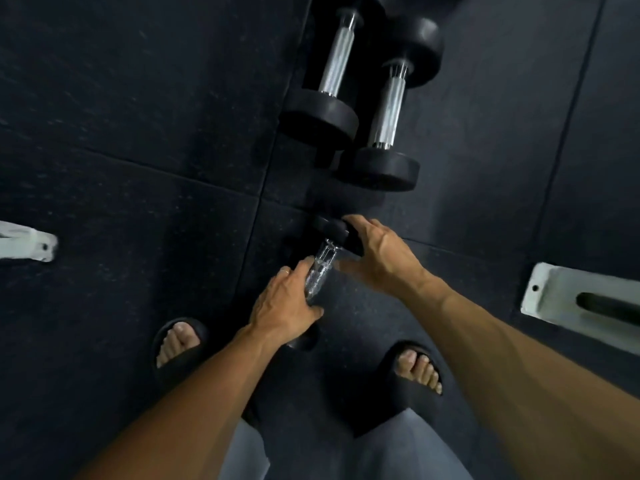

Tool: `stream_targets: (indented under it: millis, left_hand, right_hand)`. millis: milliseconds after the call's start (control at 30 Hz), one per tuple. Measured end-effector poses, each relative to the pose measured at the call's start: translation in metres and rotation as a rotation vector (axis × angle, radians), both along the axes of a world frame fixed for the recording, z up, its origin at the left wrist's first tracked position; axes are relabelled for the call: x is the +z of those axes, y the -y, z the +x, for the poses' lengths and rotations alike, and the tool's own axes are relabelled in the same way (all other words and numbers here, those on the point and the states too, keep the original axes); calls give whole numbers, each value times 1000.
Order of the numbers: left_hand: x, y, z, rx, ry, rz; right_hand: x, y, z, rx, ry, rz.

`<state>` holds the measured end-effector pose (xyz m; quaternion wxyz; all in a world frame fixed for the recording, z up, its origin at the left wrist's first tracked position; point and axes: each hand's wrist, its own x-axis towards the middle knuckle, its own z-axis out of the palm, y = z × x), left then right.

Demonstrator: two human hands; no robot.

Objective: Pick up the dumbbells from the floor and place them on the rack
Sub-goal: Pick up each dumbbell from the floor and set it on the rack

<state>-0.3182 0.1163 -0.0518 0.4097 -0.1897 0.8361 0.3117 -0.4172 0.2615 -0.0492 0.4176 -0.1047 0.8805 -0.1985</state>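
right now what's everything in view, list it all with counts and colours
small dumbbell: 1, black ends, chrome handle, on the floor between the hands
large dumbbells: 2, black ends, chrome handles, side by side on the floor at top
floor mats: several, black speckled
white metal parts: 2, at the left and right edges; what they belong to is unclear
slippers: 2, black, on the feet
left hand: 1, wearing a ring, gripping the small dumbbell's handle
right hand: 1, fingers spread over its far end

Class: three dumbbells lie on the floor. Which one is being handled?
The nearest dumbbell, between the feet: the left hand grips its handle, the right hand touches its head. The two farther ones lie untouched.
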Motion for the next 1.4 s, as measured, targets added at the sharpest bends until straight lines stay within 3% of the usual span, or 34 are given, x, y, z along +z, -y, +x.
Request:
stream_targets:
  millis: [300, 533, 867, 1400]
  left_hand:
    - [-12, 0, 0, 33, 17, 52]
    - [30, 4, -4, 78, 33, 83]
    - [181, 22, -44, 192, -56, 133]
    - [525, 62, -87, 337, -321, 109]
  right_hand:
    - [-28, 1, 6, -142, -65, -135]
    - [14, -3, -7, -127, -57, -171]
    - [176, 18, -62, -37, -124, -257]
    - [528, 80, -140, 273, -270, -382]
